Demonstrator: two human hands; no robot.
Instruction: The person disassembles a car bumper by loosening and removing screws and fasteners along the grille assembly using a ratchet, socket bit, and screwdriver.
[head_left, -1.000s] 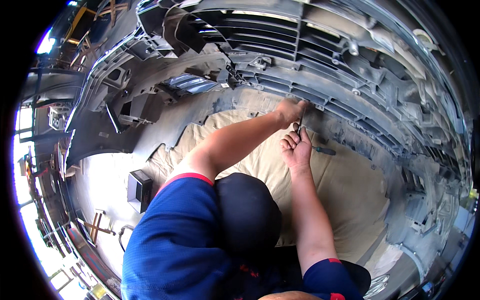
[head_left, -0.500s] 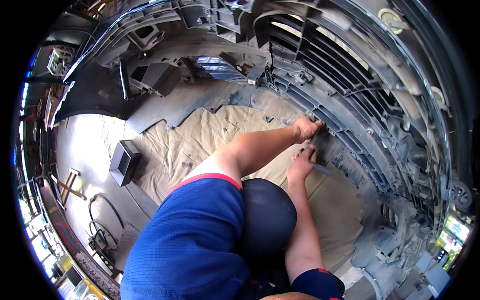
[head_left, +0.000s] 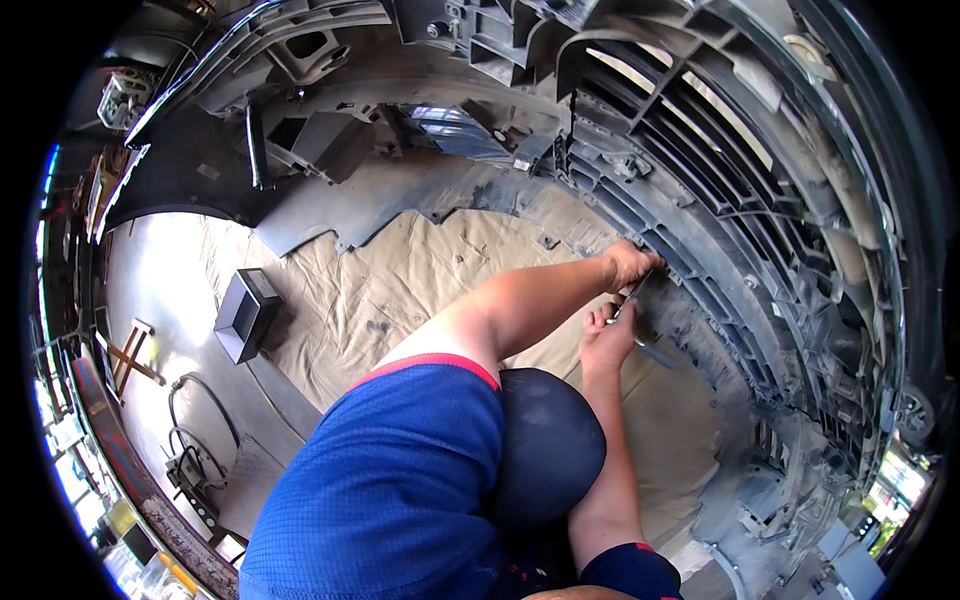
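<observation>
Since the earlier frames my view has swung, so the bumper (head_left: 700, 180) now arcs across the top and down the right side, and the cloth (head_left: 400, 290) shows more widely to its left. My arms have kept their place against its lower ribs.

The bumper is the biggest thing I see: a grey plastic shell lying inside-up, with long slatted ribs curving around me. The tan cloth lies under it, spread out toward my left. On the pale floor beyond the cloth, well away from the bumper, sits a small dark box (head_left: 245, 315), and farther off a black cable (head_left: 195, 420) loops on the ground.

My left hand (head_left: 632, 265) reaches to the bumper's lower rib edge and presses there, fingers curled down onto the plastic; I cannot tell whether it grips anything. My right hand (head_left: 605, 335) sits just below it, close by the same rib, fingers closed around a thin metal tool (head_left: 640, 325). The tool crosses my fist, one end rising toward my left hand, the other slanting down to the bumper's inner face. Its kind is too small to make out.
</observation>
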